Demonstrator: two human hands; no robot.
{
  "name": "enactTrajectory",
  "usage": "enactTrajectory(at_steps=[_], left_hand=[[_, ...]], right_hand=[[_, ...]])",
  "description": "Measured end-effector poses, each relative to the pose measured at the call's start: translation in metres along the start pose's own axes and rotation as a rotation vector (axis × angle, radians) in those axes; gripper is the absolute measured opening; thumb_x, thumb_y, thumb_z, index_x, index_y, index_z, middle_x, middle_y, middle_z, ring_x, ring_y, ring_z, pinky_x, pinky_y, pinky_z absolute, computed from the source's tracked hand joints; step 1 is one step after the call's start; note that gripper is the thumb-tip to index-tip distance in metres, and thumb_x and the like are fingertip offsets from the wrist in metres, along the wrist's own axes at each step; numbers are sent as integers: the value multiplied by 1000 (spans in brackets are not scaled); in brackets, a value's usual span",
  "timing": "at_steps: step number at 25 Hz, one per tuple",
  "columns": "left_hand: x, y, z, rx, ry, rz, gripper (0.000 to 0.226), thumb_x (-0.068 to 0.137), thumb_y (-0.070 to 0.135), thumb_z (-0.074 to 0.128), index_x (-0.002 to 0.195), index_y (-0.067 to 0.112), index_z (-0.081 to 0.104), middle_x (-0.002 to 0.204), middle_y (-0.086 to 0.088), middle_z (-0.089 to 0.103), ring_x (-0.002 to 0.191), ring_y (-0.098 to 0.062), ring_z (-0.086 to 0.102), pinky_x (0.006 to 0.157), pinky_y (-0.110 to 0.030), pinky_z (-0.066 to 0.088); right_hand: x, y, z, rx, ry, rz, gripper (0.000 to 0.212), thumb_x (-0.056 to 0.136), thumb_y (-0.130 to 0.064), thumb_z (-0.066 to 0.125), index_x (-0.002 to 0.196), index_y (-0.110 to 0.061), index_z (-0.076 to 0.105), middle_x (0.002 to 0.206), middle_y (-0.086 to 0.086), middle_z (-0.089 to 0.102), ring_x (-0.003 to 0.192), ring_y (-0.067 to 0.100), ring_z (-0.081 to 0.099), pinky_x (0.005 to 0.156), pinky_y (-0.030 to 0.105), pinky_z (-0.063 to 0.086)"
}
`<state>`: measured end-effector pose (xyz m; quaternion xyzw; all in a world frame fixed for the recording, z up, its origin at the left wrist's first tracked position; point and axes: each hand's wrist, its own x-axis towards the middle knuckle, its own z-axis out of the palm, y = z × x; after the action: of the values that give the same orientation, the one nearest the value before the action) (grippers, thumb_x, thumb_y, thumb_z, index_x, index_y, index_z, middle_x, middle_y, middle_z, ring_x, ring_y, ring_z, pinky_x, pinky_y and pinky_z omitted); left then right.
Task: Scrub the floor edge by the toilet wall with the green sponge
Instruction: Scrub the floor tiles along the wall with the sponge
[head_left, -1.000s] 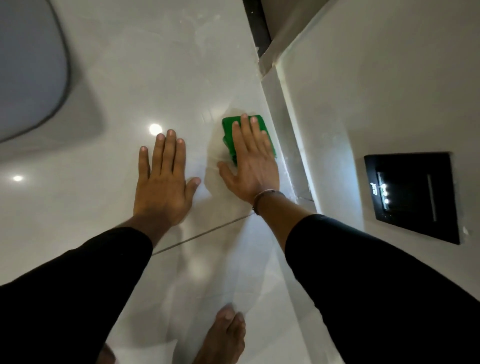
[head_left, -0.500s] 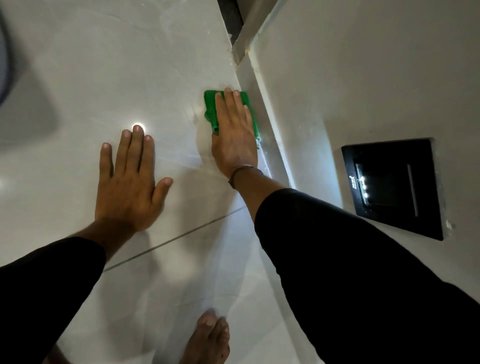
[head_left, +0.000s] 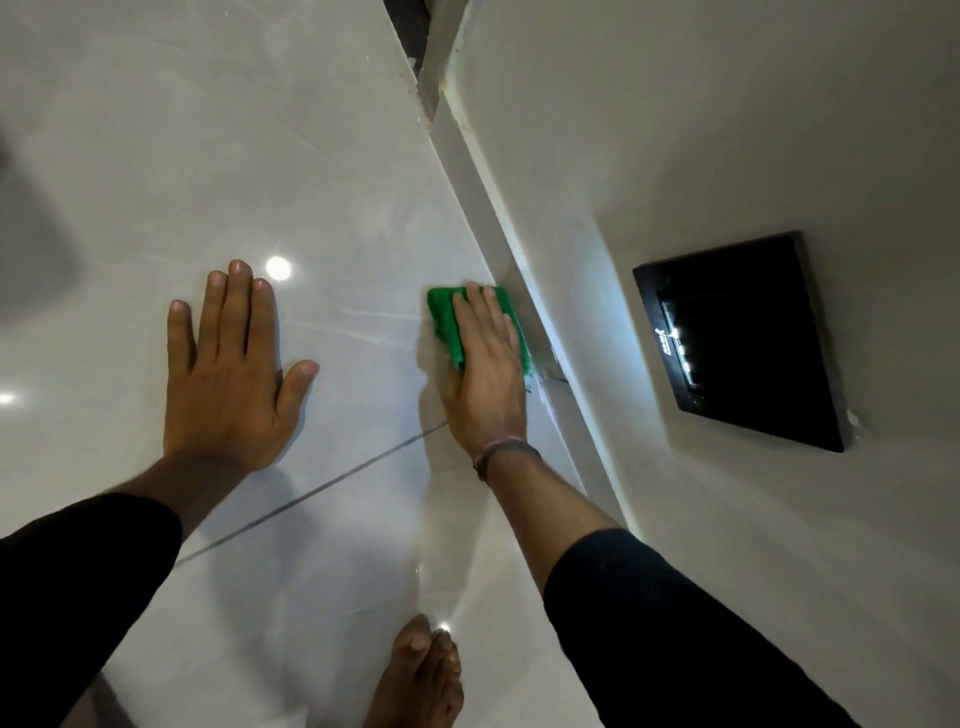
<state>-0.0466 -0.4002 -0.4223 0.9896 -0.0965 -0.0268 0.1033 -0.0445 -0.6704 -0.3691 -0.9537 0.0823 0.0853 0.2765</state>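
Note:
The green sponge (head_left: 445, 318) lies flat on the glossy white floor tile, its right side against the floor edge (head_left: 498, 228) where the skirting meets the wall. My right hand (head_left: 485, 371) presses flat on top of the sponge, fingers pointing away from me and covering most of it. My left hand (head_left: 231, 371) is spread flat on the tile to the left, holding nothing.
A black square panel (head_left: 740, 340) with small lights is set into the white wall on the right. A dark grout line (head_left: 311, 493) crosses the floor under my wrists. My bare foot (head_left: 421, 675) is at the bottom. A dark gap (head_left: 413, 31) shows at the top.
My right hand has slid the sponge to the right, up against the wall edge, and then back toward me along it. My left hand stays planted on the tile.

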Motion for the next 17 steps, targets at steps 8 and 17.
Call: enactTrajectory(at_steps=[8, 17], left_hand=[[-1, 0, -1, -1, -14, 4, 87, 112, 57, 29, 178, 2, 15, 188, -23, 10, 175, -42, 10, 140, -55, -4], [-1, 1, -5, -11, -31, 9, 87, 112, 55, 30, 177, 1, 15, 187, -24, 10, 175, -42, 9, 140, -61, 4]], right_hand=[[-75, 33, -16, 52, -17, 108, 73, 85, -19, 26, 156, -7, 40, 164, 6, 38, 157, 19, 19, 129, 46, 18], [-191, 95, -18, -8, 31, 259, 67, 97, -6, 65, 156, -18, 36, 166, -3, 32, 158, 12, 16, 120, 60, 33]])
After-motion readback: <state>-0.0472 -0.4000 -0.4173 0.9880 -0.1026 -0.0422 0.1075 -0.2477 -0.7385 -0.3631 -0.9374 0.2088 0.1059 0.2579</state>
